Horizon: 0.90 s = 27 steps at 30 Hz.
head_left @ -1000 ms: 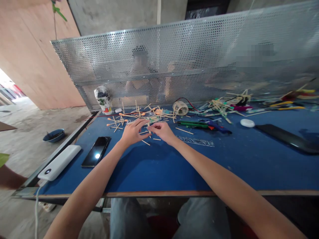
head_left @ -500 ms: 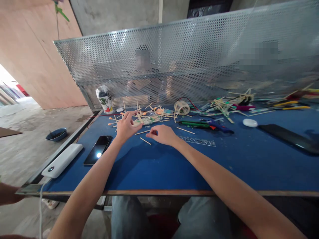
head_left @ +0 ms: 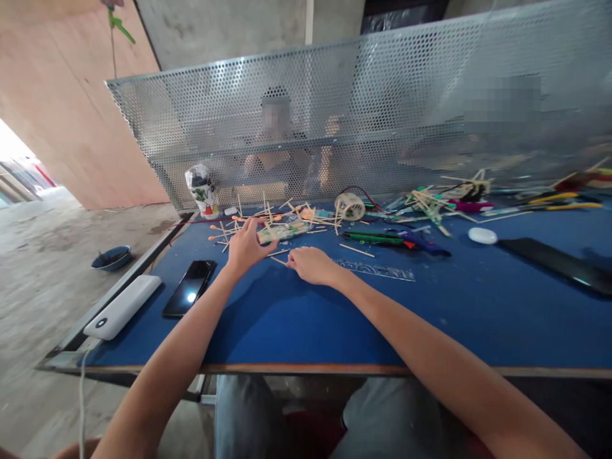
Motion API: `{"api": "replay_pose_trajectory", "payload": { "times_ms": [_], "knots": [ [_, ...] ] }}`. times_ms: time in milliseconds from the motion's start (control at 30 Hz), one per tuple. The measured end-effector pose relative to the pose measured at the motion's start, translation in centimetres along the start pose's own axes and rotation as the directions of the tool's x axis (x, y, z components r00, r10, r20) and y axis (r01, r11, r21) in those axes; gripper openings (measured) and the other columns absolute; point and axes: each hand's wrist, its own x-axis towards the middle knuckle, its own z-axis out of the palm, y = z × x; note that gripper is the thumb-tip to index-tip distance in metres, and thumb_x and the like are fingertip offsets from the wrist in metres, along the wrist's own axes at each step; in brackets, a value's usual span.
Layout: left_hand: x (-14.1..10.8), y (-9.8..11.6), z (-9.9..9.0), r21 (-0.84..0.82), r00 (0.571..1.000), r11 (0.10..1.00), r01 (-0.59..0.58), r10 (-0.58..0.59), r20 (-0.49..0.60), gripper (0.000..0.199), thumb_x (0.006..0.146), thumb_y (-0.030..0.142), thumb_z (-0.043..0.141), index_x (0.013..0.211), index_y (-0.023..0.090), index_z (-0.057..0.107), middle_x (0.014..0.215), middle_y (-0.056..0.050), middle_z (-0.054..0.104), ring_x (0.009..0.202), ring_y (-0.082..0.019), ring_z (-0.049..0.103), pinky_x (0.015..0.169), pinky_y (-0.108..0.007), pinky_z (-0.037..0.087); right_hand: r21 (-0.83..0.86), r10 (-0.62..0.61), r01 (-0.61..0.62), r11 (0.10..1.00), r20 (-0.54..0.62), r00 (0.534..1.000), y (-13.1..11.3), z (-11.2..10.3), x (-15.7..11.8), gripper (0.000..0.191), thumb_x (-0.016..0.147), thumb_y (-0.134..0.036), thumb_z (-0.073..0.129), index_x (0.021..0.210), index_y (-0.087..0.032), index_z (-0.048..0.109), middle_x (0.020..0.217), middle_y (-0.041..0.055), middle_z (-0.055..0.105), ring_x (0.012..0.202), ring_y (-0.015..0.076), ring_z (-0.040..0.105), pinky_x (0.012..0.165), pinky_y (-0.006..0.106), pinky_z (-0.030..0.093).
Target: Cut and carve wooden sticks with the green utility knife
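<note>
My left hand (head_left: 251,245) is over the near left part of the stick pile, its thumb and fingers apart and nothing seen between them. Just beyond it lies a pale, green-marked stick piece (head_left: 285,232). My right hand (head_left: 308,263) is a little to the right, fingertips pinched on the right end of a short thin wooden stick (head_left: 278,260) low over the blue table (head_left: 306,325). Another stick lies just behind that one. Orange-tipped sticks (head_left: 215,238) spread out to the left of my left hand.
A clear ruler (head_left: 377,270), green pliers (head_left: 375,238) and a loose stick lie right of my right hand. Phones (head_left: 189,288), a white power bank (head_left: 123,307) and a wrapped cup (head_left: 203,191) stand around. Perforated metal (head_left: 306,127) rises behind.
My right hand has moved slightly down and closed its fingertips on the short stick that lay loose on the table. My left hand has shifted slightly right and down.
</note>
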Motion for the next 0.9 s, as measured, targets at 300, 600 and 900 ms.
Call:
{"api": "replay_pose_trajectory", "payload": {
  "times_ms": [300, 600, 900],
  "knots": [
    [-0.1, -0.8, 0.5, -0.011, 0.946, 0.996, -0.084, 0.083, 0.313, 0.042, 0.089, 0.044, 0.074, 0.117, 0.016, 0.061, 0.1, -0.004, 0.067, 0.082, -0.018, 0.065, 0.074, -0.034, 0.057, 0.027, 0.197, -0.198, 0.98, -0.29, 0.937, 0.4, -1.5, 0.8, 0.035, 0.098, -0.042, 0.06, 0.125, -0.018, 0.061, 0.124, 0.0087, 0.064, 0.105, 0.0201, 0.065, 0.091, 0.042, 0.058],
    [-0.2, -2.1, 1.2, -0.145, 0.773, 0.965, -0.219, 0.262, 0.577, 0.033, 0.101, 0.037, 0.062, 0.125, 0.016, 0.062, 0.124, -0.01, 0.064, 0.106, -0.022, 0.066, 0.091, -0.042, 0.059, -0.058, 0.235, -0.253, 0.966, -0.214, 0.948, 1.2, -1.3, 0.6, 0.035, 0.098, -0.042, 0.06, 0.124, -0.018, 0.061, 0.123, 0.0086, 0.064, 0.104, 0.0198, 0.065, 0.09, 0.041, 0.058],
    [-0.4, -1.9, 1.9, -0.162, 0.764, 0.967, -0.194, 0.253, 0.594, 0.034, 0.1, 0.037, 0.062, 0.126, 0.015, 0.061, 0.125, -0.01, 0.064, 0.107, -0.022, 0.065, 0.092, -0.043, 0.058, -0.194, 0.035, -0.061, 0.979, -0.131, 0.991, 2.5, -1.9, 0.8, 0.037, 0.097, -0.043, 0.061, 0.126, -0.018, 0.061, 0.129, 0.0094, 0.062, 0.114, 0.0229, 0.062, 0.098, 0.047, 0.055]
  ]
}}
